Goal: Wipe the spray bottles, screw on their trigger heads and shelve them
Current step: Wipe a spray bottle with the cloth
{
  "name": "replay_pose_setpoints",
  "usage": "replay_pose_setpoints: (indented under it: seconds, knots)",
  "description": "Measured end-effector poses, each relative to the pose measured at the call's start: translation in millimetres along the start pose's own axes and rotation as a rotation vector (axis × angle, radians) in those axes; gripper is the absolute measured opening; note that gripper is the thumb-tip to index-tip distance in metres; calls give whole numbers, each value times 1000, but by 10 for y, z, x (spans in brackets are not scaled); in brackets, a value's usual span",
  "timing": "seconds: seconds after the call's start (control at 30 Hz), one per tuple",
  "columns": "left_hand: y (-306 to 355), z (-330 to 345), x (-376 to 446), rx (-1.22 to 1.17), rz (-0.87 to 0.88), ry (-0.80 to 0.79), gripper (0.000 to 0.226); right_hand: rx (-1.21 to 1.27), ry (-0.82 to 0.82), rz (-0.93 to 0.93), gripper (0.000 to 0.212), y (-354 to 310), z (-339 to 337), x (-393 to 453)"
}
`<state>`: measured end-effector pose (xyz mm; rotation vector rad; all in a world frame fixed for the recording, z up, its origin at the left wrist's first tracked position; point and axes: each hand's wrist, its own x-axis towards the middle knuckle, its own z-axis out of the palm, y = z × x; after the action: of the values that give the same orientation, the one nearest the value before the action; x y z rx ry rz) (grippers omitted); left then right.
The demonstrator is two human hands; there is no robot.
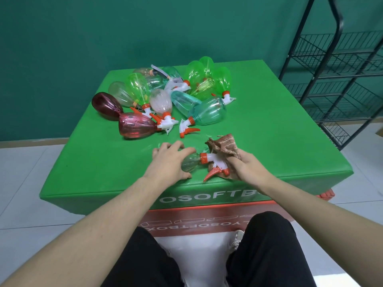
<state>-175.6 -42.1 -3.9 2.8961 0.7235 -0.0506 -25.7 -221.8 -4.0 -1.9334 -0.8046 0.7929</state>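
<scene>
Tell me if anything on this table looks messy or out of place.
The bottles lie tipped in a jumbled heap at the far side, none upright. The wire rack holds none. The left hand holds a clear bottle lying down; the right hand grips the cloth.

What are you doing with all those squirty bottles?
A person is cleaning spray bottles on a green table. The left hand holds a clear bottle lying on its side, while the right hand grips a brown cloth against its white and orange trigger head. A pile of other bottles, green, teal, red and clear, lies farther back. The black wire shelf at the right holds no bottles in view.
</scene>
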Motion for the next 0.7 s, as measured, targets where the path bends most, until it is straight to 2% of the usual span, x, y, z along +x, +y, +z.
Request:
replay_pose_setpoints:
  seconds: [0.33,0.53,0.7]
  knots:
    - [-35,-28,69,-100,-100,8,88,144,75,-18,21,24,-113,-46]
    - [0,-21,64,-60,-72,7,85,35,17,-20,21,56,-90,100]
    - [-2,-7,9,-50,-52,13,84,43,9,-52,25,-54,94,277]
